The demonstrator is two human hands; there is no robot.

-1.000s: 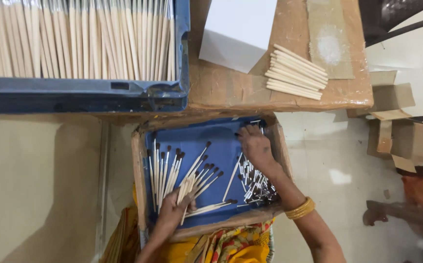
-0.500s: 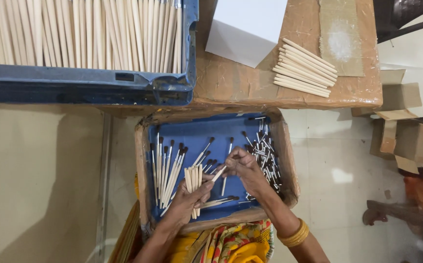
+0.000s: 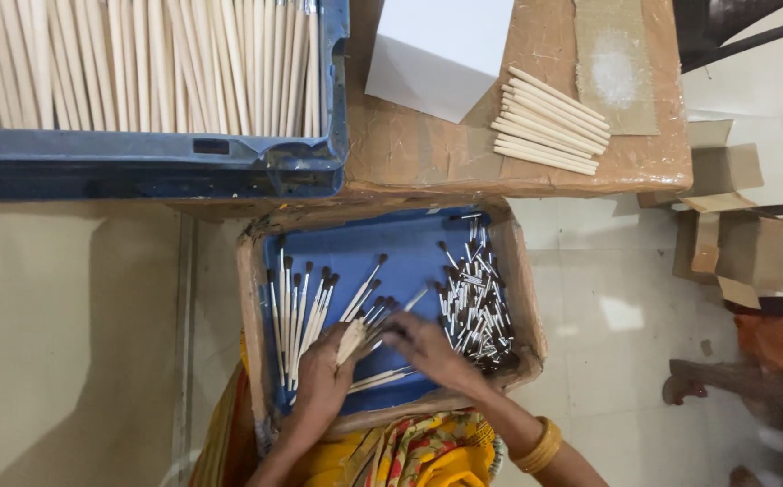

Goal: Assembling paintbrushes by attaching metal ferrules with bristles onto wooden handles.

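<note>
Cardboard box [image 3: 252, 298] sat on the person's lap, lined blue inside. All places below are relative to that box.

Inside, left part: a row of finished brushes [image 3: 297, 311], pale handles with dark tips pointing away from the person, lying roughly parallel. Inside, right part: a loose heap of ferrules [image 3: 477, 307], short metal pieces with dark bristle ends, jumbled at all angles. Centre of the box floor was mostly bare blue, with a few single brushes fanned across it.

Left hand [image 3: 324, 379] was in the near-left part of the box, closed around a small bundle of sticks [image 3: 352, 341] that poked out toward the centre. Right hand [image 3: 428, 350] was in the near-centre, fingers curled down at the tip of that bundle, just beside the heap; can't tell what it pinched, if anything. Yellow bangle [image 3: 540, 444] on the right wrist, just outside the near-right corner.

Beyond the box: brown counter [image 3: 419, 153]. On it, straight ahead, a white sheet [image 3: 437, 50]; ahead and right, a neat stack of bare handles [image 3: 549, 122], then a tan card [image 3: 615, 63] with a pale patch.

Ahead and left: blue crate [image 3: 152, 167] full of long pale sticks packed side by side.

Right of the box, on the floor: small open cartons [image 3: 730, 221], brown, flaps up.
</note>
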